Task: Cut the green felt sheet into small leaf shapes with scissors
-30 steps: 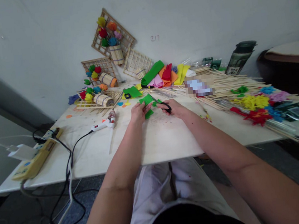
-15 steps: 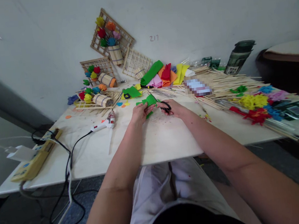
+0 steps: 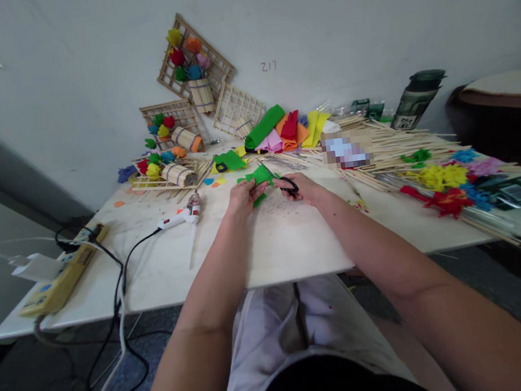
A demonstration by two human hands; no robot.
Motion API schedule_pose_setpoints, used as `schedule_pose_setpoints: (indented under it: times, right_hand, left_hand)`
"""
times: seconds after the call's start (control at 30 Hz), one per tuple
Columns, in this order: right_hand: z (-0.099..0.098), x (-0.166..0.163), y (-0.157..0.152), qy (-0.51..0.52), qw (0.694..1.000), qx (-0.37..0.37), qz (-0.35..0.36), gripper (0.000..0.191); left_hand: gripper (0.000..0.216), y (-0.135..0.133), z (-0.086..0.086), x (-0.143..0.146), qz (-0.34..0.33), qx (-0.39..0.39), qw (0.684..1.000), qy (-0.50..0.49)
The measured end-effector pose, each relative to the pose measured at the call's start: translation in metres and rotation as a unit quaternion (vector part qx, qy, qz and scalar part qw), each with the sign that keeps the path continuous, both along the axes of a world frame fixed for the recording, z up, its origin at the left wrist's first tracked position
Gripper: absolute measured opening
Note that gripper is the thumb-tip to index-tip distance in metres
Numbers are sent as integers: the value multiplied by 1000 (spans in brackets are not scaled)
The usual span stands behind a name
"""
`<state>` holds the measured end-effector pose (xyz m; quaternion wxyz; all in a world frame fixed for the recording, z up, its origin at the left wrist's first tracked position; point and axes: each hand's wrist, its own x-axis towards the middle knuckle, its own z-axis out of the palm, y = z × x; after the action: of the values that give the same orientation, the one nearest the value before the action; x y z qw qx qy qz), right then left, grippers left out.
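Head view, quick: left hand (image 3: pixel 242 197)?

– Narrow pinch on a green cloth piece (image 3: pixel 262 174), thumb and fingers on it. More green shows under the fingers; can't tell if same piece.

Right hand (image 3: pixel 303 189)?

– Closed around black-handled scissors (image 3: pixel 290 186), blades pointing up-left at the cloth. Blade gap too small to tell.

Where's the cloth?

– Between the hands, over the middle of the white table (image 3: pixel 295 248). Dark specks on the tabletop just below.

Nearby stuff?

– Left: white glue gun (image 3: pixel 179 218), then yellow power strip (image 3: pixel 65 274) near the table's left end. Behind the hands: rolled green cloth (image 3: pixel 266 127) beside other folded colored cloths.

Right side?

– Loose wooden sticks (image 3: pixel 407 141), yellow bunch (image 3: pixel 441 177) near a red one (image 3: pixel 449 202), tilted dark bottle (image 3: pixel 419 99) further back.
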<state>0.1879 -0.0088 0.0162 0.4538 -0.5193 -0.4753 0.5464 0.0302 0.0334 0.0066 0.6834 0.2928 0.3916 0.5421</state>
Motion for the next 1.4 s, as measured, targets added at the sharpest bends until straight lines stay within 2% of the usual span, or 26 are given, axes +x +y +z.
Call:
schedule_pose_setpoints:
  times: [0.67, 0.87, 1.2, 1.4]
  right_hand:
    - [-17, 5, 17, -11, 999, 53, -11, 26]
    - [-15, 3, 17, -54, 997, 40, -34, 31]
    - [-16, 0, 21, -91, 993, 35, -67, 27]
    - [-14, -1, 17, -82, 994, 33, -64, 29]
  left_hand:
    - [11, -2, 3, 1, 5, -20, 1000, 4]
    - [11, -1, 3, 0, 27, -38, 999, -8]
    - [13, 0, 1, 0, 21, -44, 999, 15]
    - [14, 0, 1, 0, 24, -49, 998, 11]
